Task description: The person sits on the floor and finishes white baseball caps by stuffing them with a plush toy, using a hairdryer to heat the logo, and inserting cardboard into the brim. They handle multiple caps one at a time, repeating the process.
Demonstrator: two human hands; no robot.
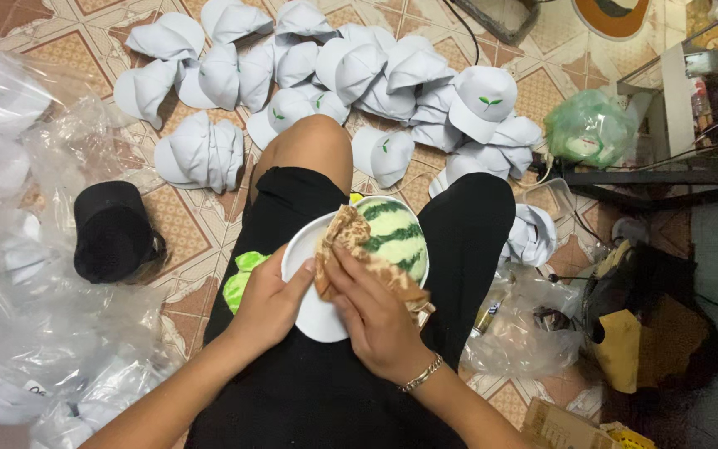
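White round plate [313, 312], lower centre of the frame, rests on the lap of a seated person in black shorts [309, 391]. We note the left hand [269, 303] curled around the plate's left rim, thumb on the upper face, fingers underneath and hidden. The right hand [376, 316] presses a brown patterned cloth [351, 249] flat against the plate surface, fingers closed down onto the fabric; a metal chain bracelet [421, 374] sits on that wrist. Just above the cloth, touching the plate's upper edge, we see a green striped rounded object [396, 233], possibly a bowl with a melon pattern; the cloth covers part of it, so we cannot tell its shape for certain.

Across the upper centre of the frame a heap of white caps with small green leaf marks [359, 75] lies on the patterned tile floor [184, 216]. A black cap [114, 229] sits at left centre, beside crumpled clear plastic bags [18, 274] along the left edge. A green plastic bag [587, 125] lies at upper right.
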